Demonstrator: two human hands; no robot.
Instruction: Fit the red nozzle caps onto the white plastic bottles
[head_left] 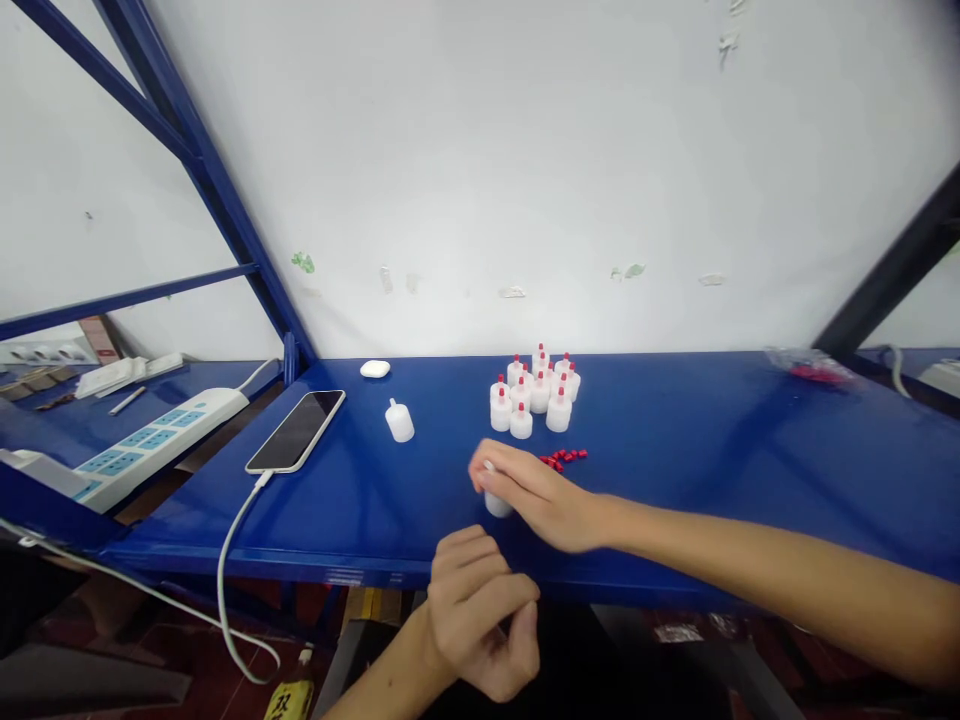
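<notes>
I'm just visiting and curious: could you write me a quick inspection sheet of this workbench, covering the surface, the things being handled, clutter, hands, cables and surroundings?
Surface: blue metal shelf, glossy.
Things in hand: right hand closes over a small white cap; a cluster of white caps with red tips stands behind; loose red tips lie beside the hand; one white cap lies tipped over.
Clutter: phone, white earbud case, plastic bag with red bits.
Hands: left hand curled below the shelf edge; contents cannot be told.
Cables: white charging cable from the phone; power strip.
Surroundings: white wall, blue frame struts.
</notes>
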